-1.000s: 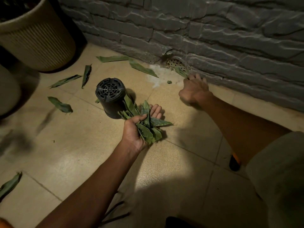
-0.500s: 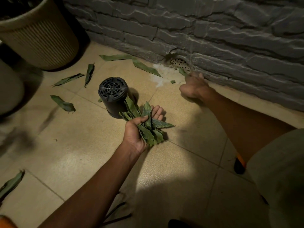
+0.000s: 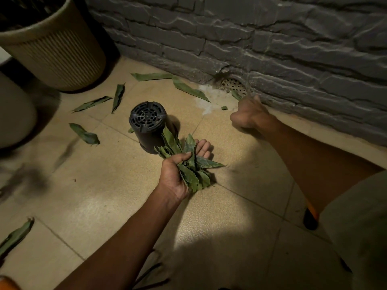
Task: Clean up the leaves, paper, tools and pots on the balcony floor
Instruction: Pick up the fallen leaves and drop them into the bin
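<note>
A bunch of green leaves [image 3: 189, 168] is gripped in the left hand [image 3: 178, 174] at centre frame, beside an overturned black pot [image 3: 147, 126]. The right hand [image 3: 249, 115], fingers curled at a leaf [image 3: 236, 94] by the wall drain [image 3: 233, 85], is best closed gently to avoid tearing. Loose leaves [image 3: 83, 133] are scattered left; a ribbed bin [image 3: 54, 51] is seen upper left.

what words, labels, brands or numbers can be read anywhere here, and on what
None: no readable text shows in the head view.
black pot: only a moulded grid on its base, no lettering.
beige ribbed bin: plain, no label visible.
stone wall and floor tiles: no signs or marks.
bunch of leaves in the left hand: no print.
right hand: nothing readable near it.
</note>
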